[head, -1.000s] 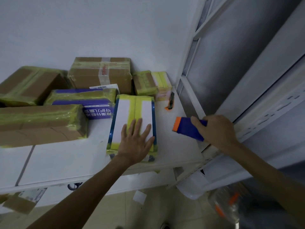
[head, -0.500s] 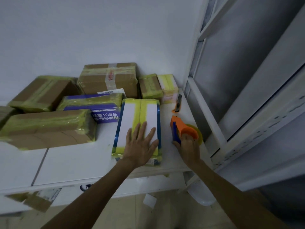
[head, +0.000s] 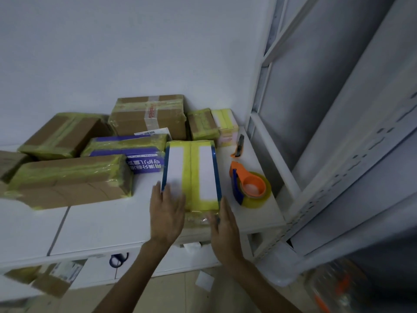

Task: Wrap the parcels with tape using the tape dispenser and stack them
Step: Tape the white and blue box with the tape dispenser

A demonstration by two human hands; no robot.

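Two hands: your left hand point(head: 167, 211) lies flat, fingers straight, on the near left corner of the white parcel point(head: 191, 175). Your right hand point(head: 223, 224) rests straight-fingered against its near right end.
Parcel: lengthwise on the white table point(head: 101, 222), banded with yellow tape.
Tape dispenser point(head: 248, 186): orange and blue, on the table just right of the parcel, untouched by either hand.
Box cutter point(head: 239, 146): beyond the dispenser.
Taped boxes point(head: 149, 116): several, crowded left and behind, against the wall.

Plain white wall point(head: 135, 41) at far side. White table point(head: 90, 227) below it. Pale metal shelving rack point(head: 338, 154) on right. Beige tiled floor point(head: 180, 294) near. Lighting dim.
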